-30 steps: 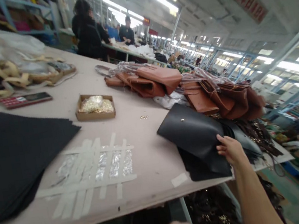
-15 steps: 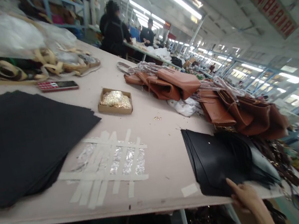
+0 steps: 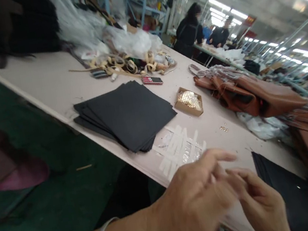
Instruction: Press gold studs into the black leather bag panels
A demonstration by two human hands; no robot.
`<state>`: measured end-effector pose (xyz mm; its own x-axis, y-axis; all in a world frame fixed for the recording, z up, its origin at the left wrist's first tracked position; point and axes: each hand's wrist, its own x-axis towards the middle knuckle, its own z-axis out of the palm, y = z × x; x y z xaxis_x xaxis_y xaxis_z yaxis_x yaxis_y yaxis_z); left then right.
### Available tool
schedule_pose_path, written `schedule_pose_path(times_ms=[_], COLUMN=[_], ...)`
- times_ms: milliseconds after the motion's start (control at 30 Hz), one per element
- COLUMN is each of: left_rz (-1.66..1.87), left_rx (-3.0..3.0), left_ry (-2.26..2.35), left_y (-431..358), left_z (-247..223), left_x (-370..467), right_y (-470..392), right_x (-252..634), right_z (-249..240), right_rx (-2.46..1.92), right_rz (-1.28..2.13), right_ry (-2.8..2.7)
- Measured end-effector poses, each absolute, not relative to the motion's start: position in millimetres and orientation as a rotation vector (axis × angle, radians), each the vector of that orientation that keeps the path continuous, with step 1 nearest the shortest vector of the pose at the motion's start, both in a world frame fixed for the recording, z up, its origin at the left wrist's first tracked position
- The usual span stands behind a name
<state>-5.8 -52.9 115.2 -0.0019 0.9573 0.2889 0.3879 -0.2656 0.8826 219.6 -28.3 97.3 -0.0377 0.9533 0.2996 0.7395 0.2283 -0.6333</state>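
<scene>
The left hand and the right hand are brought together at the near edge of the counter, fingertips touching; whether anything is pinched in either grip cannot be told. Black leather pieces lie just right of them; taped strips just beyond.

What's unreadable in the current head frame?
- Between the fingertips of left hand and right hand: blurred, left hand covers it.
- Small cardboard box of gold bits: too small to identify.
- Black leather panel: cut off by bottom edge.
</scene>
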Motion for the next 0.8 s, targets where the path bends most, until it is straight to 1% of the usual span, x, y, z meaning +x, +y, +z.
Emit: schedule_pose_path(times_ms=[67,133,267,433,500,567,667,733,800], left_rz=[1.216,1.203,1.270,1.293,1.309,1.318,1.349,1.389,1.421], left_rx=[1.253,0.860,0.626,0.559,0.575,0.580,0.568,0.551,0.555], left_ry=[1.023,0.796,0.781,0.769,0.797,0.820,0.854,0.868,0.870], left_y=[-42,-37,-41,-47,-48,-49,-50,-50,-51], left_z=[107,96,82,78,75,70,63,61,61], left_x=[-19,-26,-38,-51,-54,-56,-60,-65,-73], right_y=[-28,-28,-28,-22,-17,-14,-11,-11,-7], right_x=[187,157,112,88,83,77,67,61,55], right_z=[104,110,110,98,97,98,98,98,97], right_rx=[-1.380,-1.157,-0.848,-0.682,-0.621,-0.576,-0.562,-0.579,-0.671], right_rz=[0.435,0.384,0.273,0.116,0.119,0.181,0.361,0.558,0.825], right_ry=[-1.936,-2.065,-2.302,-2.419,-2.468,-2.512,-2.508,-2.459,-2.373])
